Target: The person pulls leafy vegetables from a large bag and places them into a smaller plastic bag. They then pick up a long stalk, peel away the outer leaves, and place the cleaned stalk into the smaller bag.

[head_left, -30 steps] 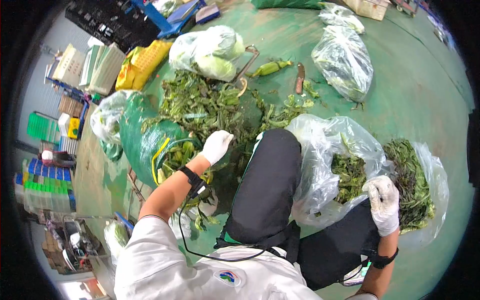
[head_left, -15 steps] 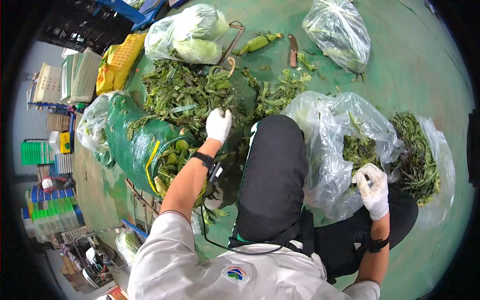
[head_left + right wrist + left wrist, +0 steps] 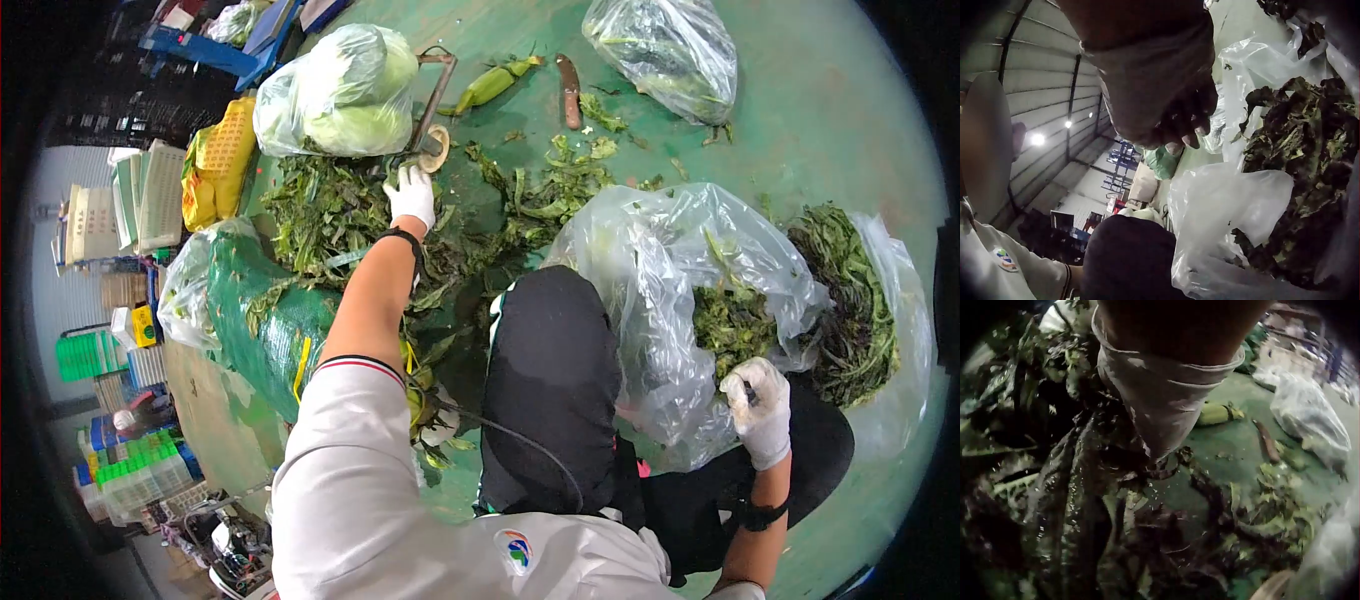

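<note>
The white-gloved left hand (image 3: 412,197) reaches over the heap of dark green leaves (image 3: 325,215) with its fingers extended, near a round tan piece (image 3: 436,148) and a bag of pale cabbages (image 3: 345,95). In the left wrist view the left hand (image 3: 1154,403) is above wet leaves (image 3: 1066,500); its fingertips are hard to make out. The gloved right hand (image 3: 760,412) hovers by an open clear bag (image 3: 640,290) of leaves (image 3: 733,325), its fingers loosely curled. From the right wrist, the right hand (image 3: 1157,100) shows nothing held beside the bag's leaves (image 3: 1300,169).
A green sack (image 3: 255,305) lies left of the leaf heap. Ahead on the green floor are a corn cob (image 3: 492,86), a brown-handled item (image 3: 570,92) and a full clear bag (image 3: 670,60). Another leaf bundle (image 3: 850,305) lies far right. The person's knee (image 3: 555,380) stands between the hands.
The left hand has moved forward and slightly left over the leaf heap, its fingers now extended. The right hand has shifted only a little. The head view has swung, moving the surroundings.
</note>
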Available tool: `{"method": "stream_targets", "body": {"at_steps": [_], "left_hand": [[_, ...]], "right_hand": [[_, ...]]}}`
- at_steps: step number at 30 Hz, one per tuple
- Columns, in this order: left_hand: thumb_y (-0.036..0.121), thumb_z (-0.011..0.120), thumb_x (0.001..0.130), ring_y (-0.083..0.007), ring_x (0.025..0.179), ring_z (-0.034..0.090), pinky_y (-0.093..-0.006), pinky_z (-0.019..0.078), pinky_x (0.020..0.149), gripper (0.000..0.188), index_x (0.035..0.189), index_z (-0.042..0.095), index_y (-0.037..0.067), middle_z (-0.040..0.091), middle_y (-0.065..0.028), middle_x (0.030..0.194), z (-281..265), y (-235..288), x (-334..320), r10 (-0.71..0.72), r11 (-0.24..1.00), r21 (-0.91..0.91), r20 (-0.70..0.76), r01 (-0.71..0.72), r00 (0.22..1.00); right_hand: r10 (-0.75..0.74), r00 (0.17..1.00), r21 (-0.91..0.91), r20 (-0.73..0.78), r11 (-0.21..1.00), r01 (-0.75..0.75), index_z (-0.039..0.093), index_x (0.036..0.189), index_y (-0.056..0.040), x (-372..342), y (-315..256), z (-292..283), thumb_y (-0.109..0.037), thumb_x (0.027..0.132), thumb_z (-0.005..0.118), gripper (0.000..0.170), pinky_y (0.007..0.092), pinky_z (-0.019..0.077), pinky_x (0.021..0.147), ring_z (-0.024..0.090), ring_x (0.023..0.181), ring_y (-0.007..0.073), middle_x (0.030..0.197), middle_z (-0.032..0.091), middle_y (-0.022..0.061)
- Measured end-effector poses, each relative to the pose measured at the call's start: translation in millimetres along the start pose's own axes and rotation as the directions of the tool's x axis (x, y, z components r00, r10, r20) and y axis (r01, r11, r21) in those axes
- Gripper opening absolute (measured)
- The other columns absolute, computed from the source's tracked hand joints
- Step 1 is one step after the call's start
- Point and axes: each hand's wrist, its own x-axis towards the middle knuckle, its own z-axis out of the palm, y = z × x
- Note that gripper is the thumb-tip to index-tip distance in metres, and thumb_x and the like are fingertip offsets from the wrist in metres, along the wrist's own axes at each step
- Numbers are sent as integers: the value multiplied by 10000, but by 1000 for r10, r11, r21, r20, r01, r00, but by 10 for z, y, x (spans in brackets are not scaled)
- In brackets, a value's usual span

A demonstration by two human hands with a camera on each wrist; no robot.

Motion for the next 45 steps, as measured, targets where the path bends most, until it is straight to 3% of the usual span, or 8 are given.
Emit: {"method": "stream_targets", "body": {"at_steps": [10, 17, 24, 29, 38, 41, 44, 45], "left_hand": [[158, 643, 826, -398, 1246, 390, -546, 468, 865, 437, 1243, 523, 110, 450, -146, 1304, 71, -125, 114, -147, 987, 95, 182, 132, 972], [31, 534, 826, -419, 1119, 505, -426, 545, 766, 251, 1073, 574, 35, 574, -182, 1127, 246, -394, 15, 32, 999, 1, 48, -32, 998], [20, 526, 777, -411, 1183, 432, -439, 400, 981, 315, 1092, 524, 5, 547, -200, 1154, 318, -868, -304, 33, 955, -278, -246, -103, 969], [-54, 529, 694, -397, 1117, 495, -401, 391, 980, 487, 1181, 514, -30, 537, -240, 1189, 217, -1248, -612, -260, 780, -623, -416, -64, 872], [11, 554, 808, -275, 817, 628, -346, 469, 778, 232, 1030, 599, -41, 667, -175, 881, -1018, -2081, -1059, -626, 579, -801, -558, -154, 546], [49, 512, 874, -193, 1042, 556, -323, 442, 851, 223, 1056, 601, -45, 610, -144, 1145, -1364, -2701, -944, -628, 238, -814, -545, -530, 556], [133, 652, 849, -124, 787, 563, -275, 444, 753, 270, 1048, 636, -48, 673, -47, 950, -2362, -2727, -1270, -574, 593, -763, -626, -259, 528], [137, 662, 843, -118, 783, 557, -269, 439, 749, 274, 1049, 639, -42, 672, -39, 949, -2673, -2660, -1404, -586, 514, -809, -575, -287, 572]], "right_hand": [[22, 999, -148, 24, 989, -18, 486, 786, -76, 151, 115, 3, 23, 690, 600, 179, 400, 407, 614, 513, 656, 310, 723, 514, 91], [-30, 999, -233, 11, 972, 32, 490, 810, -84, 150, 93, -31, 31, 695, 602, 198, 404, 406, 627, 514, 678, 306, 743, 520, 87], [-16, 1000, -244, 1, 970, 16, 498, 803, -76, -9, 79, -109, 13, 711, 624, 180, 409, 408, 647, 517, 700, 313, 748, 523, 92], [-82, 995, -243, -51, 968, 68, 521, 797, -65, -100, 10, -157, 15, 708, 629, 160, 411, 409, 651, 520, 716, 320, 764, 533, 97], [-159, 984, -242, -84, 961, 134, 537, 779, -48, -204, -132, -274, 12, 719, 643, 136, 407, 422, 639, 525, 692, 318, 749, 540, 101], [-188, 974, -217, -126, 963, 158, 551, 783, -52, -245, -204, -309, -1, 726, 647, 123, 410, 431, 638, 536, 698, 326, 760, 555, 108], [-208, 969, -218, -133, 960, 176, 555, 788, -49, -272, -214, -335, -19, 733, 648, 112, 414, 434, 643, 538, 704, 332, 764, 562, 114], [-202, 972, -232, -120, 958, 170, 555, 789, -49, -282, -230, -352, -46, 746, 645, 100, 417, 438, 650, 540, 709, 338, 756, 556, 120]]}}
